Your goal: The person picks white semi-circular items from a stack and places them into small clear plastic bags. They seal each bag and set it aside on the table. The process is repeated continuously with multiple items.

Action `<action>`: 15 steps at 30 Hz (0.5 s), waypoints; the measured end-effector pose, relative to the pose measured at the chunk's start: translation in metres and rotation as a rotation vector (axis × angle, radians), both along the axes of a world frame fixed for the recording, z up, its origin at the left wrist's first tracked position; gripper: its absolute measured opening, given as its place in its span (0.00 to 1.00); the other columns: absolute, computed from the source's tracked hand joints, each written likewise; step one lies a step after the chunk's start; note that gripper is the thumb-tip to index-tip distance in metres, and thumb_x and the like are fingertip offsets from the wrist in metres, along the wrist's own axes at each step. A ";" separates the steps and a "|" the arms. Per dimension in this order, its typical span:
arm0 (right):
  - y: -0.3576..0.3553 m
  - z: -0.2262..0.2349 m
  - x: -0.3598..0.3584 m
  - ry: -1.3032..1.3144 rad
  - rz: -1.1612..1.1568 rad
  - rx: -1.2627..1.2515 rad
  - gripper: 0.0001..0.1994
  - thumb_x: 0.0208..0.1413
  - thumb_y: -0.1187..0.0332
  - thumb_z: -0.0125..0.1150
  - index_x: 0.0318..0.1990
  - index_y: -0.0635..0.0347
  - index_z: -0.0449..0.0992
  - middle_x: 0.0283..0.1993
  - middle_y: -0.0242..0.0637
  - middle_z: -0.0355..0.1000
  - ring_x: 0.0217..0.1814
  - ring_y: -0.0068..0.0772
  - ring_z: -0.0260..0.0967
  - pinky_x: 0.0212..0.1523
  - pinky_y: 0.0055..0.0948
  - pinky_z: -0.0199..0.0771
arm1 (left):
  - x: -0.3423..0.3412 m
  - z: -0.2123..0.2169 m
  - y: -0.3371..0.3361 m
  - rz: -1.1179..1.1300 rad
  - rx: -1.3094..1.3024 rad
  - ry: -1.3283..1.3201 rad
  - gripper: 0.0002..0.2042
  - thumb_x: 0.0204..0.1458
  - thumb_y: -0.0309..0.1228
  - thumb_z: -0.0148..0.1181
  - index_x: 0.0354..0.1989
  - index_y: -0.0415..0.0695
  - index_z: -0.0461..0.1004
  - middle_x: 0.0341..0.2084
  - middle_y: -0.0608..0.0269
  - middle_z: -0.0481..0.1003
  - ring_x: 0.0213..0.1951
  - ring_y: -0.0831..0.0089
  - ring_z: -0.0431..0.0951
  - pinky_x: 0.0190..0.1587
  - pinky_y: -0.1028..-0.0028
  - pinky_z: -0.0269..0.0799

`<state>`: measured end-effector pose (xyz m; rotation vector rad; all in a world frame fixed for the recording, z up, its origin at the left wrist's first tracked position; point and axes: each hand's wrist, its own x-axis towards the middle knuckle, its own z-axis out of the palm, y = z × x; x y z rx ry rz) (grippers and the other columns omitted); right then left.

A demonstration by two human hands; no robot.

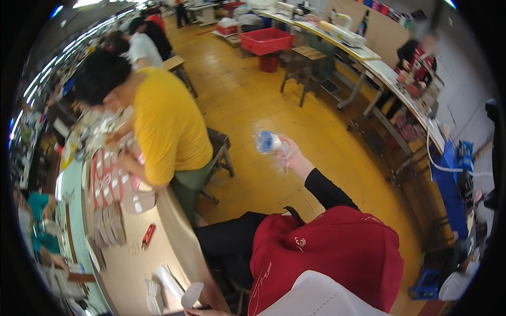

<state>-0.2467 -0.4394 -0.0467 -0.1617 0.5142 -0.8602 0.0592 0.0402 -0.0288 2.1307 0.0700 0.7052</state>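
At mid-picture my right hand [290, 152], at the end of a black sleeve, is closed round a white roll with a blue end [269, 142]. Loose clear plastic hangs about it. Only the edge of my left hand [208, 312] shows at the bottom of the frame. Its fingers seem to pinch a small white rounded piece [192, 295] at the table edge; most of the hand is cut off. Near that piece lie a white rolled strip [168, 280] and a bundle of thin white strips [154, 296] on the wooden table [126, 268].
Farther along the table sit a red lighter-like object [148, 236], stacked beige pieces [109, 224] and rows of red and white pieces [108, 176]. A co-worker in yellow [168, 121] bends over them. A stool [303, 63], a red crate [267, 41] and sewing machines [342, 34] stand beyond.
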 end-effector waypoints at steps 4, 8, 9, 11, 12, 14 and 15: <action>-0.014 -0.089 -0.121 -0.042 -0.265 -0.061 0.17 0.63 0.52 0.47 0.48 0.51 0.76 0.33 0.32 0.78 0.20 0.28 0.66 0.18 0.27 0.64 | -0.002 0.017 -0.040 -0.114 -0.039 -0.079 0.14 0.64 0.35 0.55 0.46 0.36 0.79 0.41 0.52 0.81 0.41 0.59 0.81 0.44 0.68 0.75; -0.009 -0.169 -0.180 0.333 -0.636 0.155 0.19 0.62 0.50 0.45 0.52 0.46 0.75 0.46 0.28 0.77 0.44 0.40 0.69 0.48 0.63 0.64 | -0.008 0.037 -0.086 -0.200 -0.101 -0.100 0.14 0.64 0.35 0.55 0.46 0.36 0.79 0.41 0.52 0.81 0.41 0.60 0.81 0.44 0.68 0.75; -0.003 -0.185 -0.188 0.341 -0.604 0.186 0.19 0.63 0.49 0.45 0.53 0.43 0.76 0.46 0.28 0.77 0.44 0.41 0.69 0.52 0.66 0.61 | -0.011 0.041 -0.097 -0.223 -0.111 -0.098 0.14 0.64 0.35 0.55 0.46 0.35 0.79 0.41 0.53 0.81 0.41 0.60 0.81 0.44 0.68 0.75; 0.011 -0.215 -0.198 0.298 -0.626 0.251 0.20 0.63 0.47 0.44 0.53 0.41 0.77 0.48 0.29 0.78 0.47 0.43 0.70 0.57 0.67 0.59 | -0.015 0.049 -0.117 -0.266 -0.134 -0.088 0.14 0.64 0.34 0.55 0.46 0.35 0.79 0.41 0.53 0.81 0.41 0.60 0.81 0.44 0.68 0.75; 0.017 -0.228 -0.199 0.276 -0.669 0.289 0.21 0.63 0.47 0.44 0.53 0.42 0.77 0.50 0.29 0.78 0.49 0.44 0.70 0.57 0.65 0.60 | -0.017 0.052 -0.127 -0.285 -0.147 -0.082 0.14 0.64 0.34 0.55 0.46 0.35 0.79 0.41 0.53 0.81 0.41 0.61 0.81 0.44 0.68 0.75; 0.019 -0.253 -0.206 0.233 -0.752 0.359 0.22 0.64 0.46 0.43 0.53 0.45 0.77 0.52 0.30 0.78 0.52 0.45 0.71 0.57 0.60 0.63 | -0.022 0.057 -0.144 -0.323 -0.169 -0.063 0.14 0.64 0.34 0.55 0.46 0.35 0.78 0.41 0.53 0.81 0.41 0.61 0.81 0.44 0.68 0.75; 0.019 -0.265 -0.209 0.213 -0.792 0.395 0.22 0.64 0.46 0.43 0.54 0.46 0.77 0.53 0.30 0.77 0.54 0.45 0.71 0.57 0.57 0.64 | -0.024 0.060 -0.151 -0.343 -0.178 -0.048 0.14 0.64 0.34 0.55 0.46 0.35 0.78 0.41 0.53 0.81 0.41 0.61 0.81 0.44 0.69 0.75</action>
